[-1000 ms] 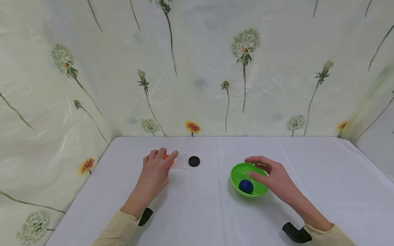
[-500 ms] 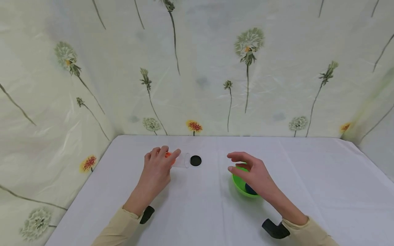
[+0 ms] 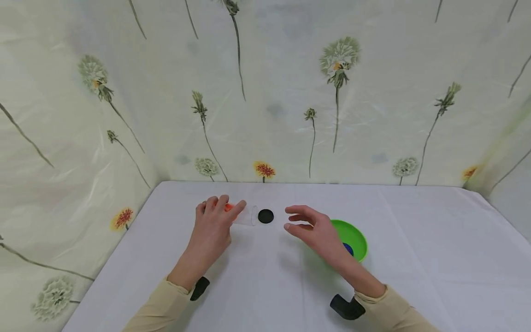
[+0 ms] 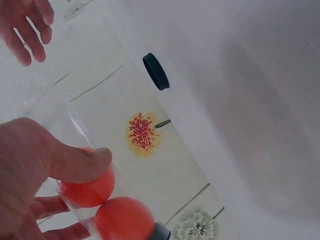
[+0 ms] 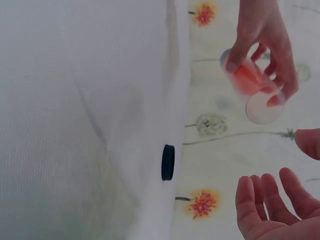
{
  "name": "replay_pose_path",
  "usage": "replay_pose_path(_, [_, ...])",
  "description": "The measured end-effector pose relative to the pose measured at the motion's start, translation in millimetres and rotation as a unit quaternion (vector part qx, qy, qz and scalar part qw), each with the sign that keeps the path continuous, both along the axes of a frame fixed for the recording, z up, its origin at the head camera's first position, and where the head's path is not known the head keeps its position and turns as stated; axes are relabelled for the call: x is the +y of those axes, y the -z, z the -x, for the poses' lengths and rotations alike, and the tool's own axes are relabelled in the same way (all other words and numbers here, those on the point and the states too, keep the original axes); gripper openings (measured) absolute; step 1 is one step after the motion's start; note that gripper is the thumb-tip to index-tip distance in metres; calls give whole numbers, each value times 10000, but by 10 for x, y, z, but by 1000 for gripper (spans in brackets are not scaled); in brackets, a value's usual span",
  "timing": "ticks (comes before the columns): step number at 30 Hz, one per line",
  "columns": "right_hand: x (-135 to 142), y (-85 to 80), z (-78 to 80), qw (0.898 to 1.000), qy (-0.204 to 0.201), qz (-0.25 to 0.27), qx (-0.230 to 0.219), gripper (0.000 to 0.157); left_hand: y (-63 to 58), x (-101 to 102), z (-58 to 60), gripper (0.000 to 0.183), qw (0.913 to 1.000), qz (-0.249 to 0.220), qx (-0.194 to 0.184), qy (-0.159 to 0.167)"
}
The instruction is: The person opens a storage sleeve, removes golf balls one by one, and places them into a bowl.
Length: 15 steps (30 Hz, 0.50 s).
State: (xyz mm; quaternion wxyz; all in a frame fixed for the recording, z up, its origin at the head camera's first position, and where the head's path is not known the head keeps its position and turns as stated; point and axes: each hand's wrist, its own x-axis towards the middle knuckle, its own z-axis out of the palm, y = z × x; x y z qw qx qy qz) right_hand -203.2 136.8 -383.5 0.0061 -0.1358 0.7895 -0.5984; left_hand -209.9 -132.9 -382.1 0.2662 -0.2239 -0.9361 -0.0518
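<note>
My left hand (image 3: 213, 224) grips a clear plastic tube (image 3: 248, 216) with its uncapped end facing right. Inside the tube are two orange balls (image 4: 125, 218), and a dark cap closes its far end (image 4: 160, 232). A black round lid (image 3: 265, 216) lies on the table just right of the tube's mouth. My right hand (image 3: 317, 233) hovers in the air right of the lid, thumb and fingers spread apart with nothing between them. Behind its wrist stands a green bowl (image 3: 357, 240) with a dark blue ball (image 3: 348, 249) in it, partly hidden by the hand.
A white cloth covers the table (image 3: 419, 249). Its far edge meets a hanging sheet (image 3: 282, 92) printed with dandelions, which also rises on the left side. A black wrist mount (image 3: 347, 307) sits under my right sleeve, another (image 3: 200, 289) under my left.
My right hand has moved left from over the green bowl toward the black lid. The left hand keeps holding the tube in place. The bowl and ball have stayed put.
</note>
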Motion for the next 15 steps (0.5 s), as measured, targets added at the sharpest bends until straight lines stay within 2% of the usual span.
replay_pose_path(7, [-202, 68, 71, 9999, -148, 54, -35, 39, -7, 18, -6, 67, 9999, 134, 40, -96])
replay_pose_path(15, [-395, 89, 110, 9993, -154, 130, -317, 40, -18, 21, -21, 68, 9993, 301, 174, -96])
